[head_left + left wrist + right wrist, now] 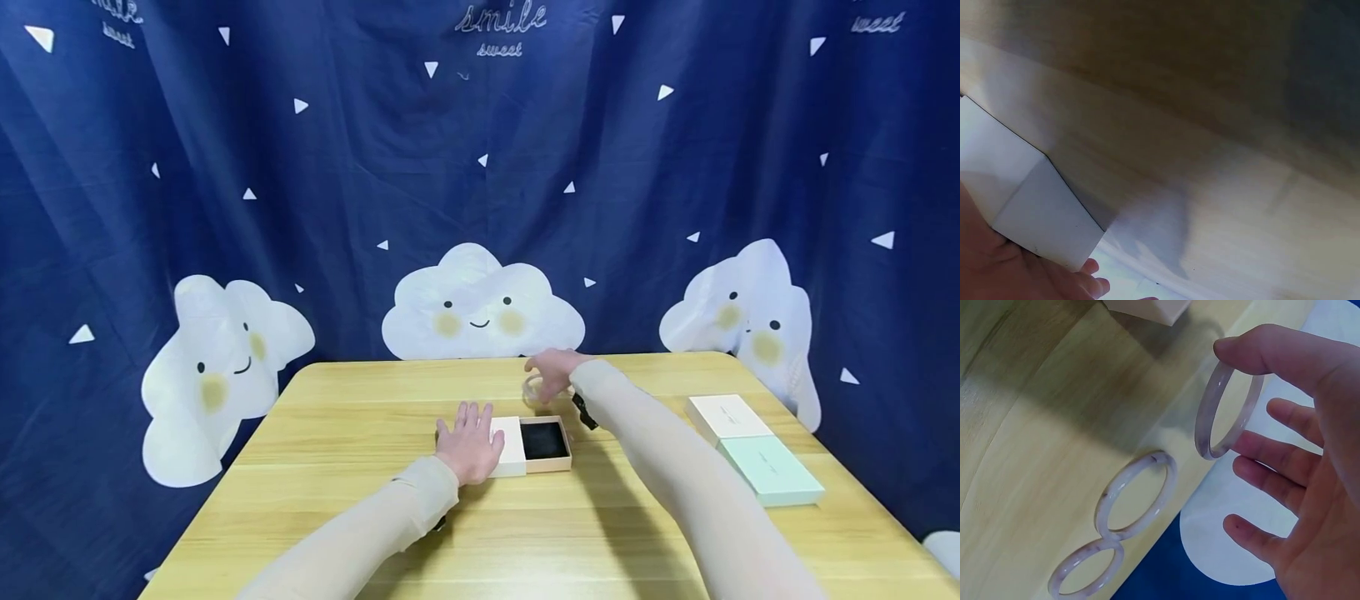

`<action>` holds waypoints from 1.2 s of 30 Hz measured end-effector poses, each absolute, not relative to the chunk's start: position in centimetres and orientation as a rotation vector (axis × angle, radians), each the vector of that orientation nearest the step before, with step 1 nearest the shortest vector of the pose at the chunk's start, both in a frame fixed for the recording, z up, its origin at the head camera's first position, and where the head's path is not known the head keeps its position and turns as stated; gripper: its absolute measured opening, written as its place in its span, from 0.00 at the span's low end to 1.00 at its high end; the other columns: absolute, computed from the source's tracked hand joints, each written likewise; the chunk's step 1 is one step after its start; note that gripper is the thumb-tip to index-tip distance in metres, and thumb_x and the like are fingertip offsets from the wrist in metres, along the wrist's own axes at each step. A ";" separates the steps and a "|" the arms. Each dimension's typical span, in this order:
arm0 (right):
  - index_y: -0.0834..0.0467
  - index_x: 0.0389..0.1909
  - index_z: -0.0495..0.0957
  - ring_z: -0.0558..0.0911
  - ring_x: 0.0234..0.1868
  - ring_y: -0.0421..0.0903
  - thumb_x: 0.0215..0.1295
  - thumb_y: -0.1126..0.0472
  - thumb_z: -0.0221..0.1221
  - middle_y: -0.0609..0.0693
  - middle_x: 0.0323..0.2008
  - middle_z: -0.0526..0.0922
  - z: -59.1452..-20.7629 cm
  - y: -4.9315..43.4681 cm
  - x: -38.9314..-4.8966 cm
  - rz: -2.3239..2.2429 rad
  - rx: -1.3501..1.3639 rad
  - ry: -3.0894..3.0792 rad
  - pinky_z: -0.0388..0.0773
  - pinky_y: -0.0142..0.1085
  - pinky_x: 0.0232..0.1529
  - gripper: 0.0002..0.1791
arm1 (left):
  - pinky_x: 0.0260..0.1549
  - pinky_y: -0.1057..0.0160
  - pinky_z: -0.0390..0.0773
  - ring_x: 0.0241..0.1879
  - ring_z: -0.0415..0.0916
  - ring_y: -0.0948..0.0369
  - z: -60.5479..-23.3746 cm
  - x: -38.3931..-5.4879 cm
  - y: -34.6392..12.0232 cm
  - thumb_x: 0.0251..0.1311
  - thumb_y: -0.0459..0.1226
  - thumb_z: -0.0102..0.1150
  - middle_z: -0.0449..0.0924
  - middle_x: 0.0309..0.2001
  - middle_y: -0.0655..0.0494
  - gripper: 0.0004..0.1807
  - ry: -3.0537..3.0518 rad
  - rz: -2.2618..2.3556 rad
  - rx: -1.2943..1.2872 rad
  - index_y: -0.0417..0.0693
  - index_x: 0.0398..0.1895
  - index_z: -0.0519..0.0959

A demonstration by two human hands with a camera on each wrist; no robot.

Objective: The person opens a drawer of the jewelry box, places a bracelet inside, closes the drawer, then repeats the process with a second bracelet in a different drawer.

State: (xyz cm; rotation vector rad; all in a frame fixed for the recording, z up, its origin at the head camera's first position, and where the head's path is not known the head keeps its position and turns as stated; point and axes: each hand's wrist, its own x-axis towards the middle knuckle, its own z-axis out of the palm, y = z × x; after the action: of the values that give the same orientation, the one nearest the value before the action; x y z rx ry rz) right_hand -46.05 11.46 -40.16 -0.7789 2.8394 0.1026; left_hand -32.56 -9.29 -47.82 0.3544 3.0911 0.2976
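Note:
A white drawer-style box (512,447) sits on the table, its tray (566,445) slid out to the right with a black cushion (543,441) inside. My left hand (470,446) rests on the left end of the box, fingers spread and fairly straight. Behind the tray, my right hand (557,372) holds a pale, translucent bangle (1209,415) in the air, thumb at its upper edge and a fingertip at its lower edge. Two more marbled bangles, a larger one (1103,509) and another (1055,575), lie touching on the table in the right wrist view.
On the right side of the wooden table (337,492) lie a cream box (727,415) and a mint-green box (771,468), side by side. A dark blue curtain (337,208) with clouds hangs behind the table's far edge.

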 end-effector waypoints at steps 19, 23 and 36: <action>0.53 0.67 0.73 0.79 0.46 0.47 0.45 0.54 0.74 0.53 0.53 0.83 -37.3 12.4 -42.6 0.115 -0.921 2.829 0.80 0.44 0.49 0.43 | 0.69 0.26 0.45 0.80 0.41 0.46 -47.7 -32.5 -9.2 0.76 0.58 0.26 0.48 0.80 0.43 0.37 3.089 0.328 0.353 0.51 0.82 0.50; 0.54 0.67 0.73 0.79 0.44 0.46 0.47 0.54 0.74 0.54 0.53 0.84 -37.0 12.6 -41.9 0.114 -0.964 2.814 0.80 0.43 0.49 0.42 | 0.69 0.26 0.45 0.81 0.40 0.45 -47.2 -32.2 -9.1 0.76 0.57 0.26 0.47 0.81 0.43 0.37 3.075 0.323 0.350 0.51 0.82 0.50; 0.52 0.67 0.75 0.82 0.47 0.45 0.45 0.55 0.74 0.51 0.52 0.86 -36.3 12.7 -39.5 0.150 -1.060 2.795 0.81 0.42 0.50 0.42 | 0.70 0.26 0.44 0.80 0.40 0.44 -46.7 -31.7 -9.0 0.76 0.56 0.27 0.48 0.80 0.41 0.37 3.063 0.339 0.362 0.48 0.81 0.50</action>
State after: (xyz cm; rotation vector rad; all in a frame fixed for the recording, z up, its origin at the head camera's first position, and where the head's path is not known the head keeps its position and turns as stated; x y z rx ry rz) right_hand -39.55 12.66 -36.33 -1.0596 2.7948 0.1501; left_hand -31.72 -9.02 -46.68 0.3616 3.0632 0.3388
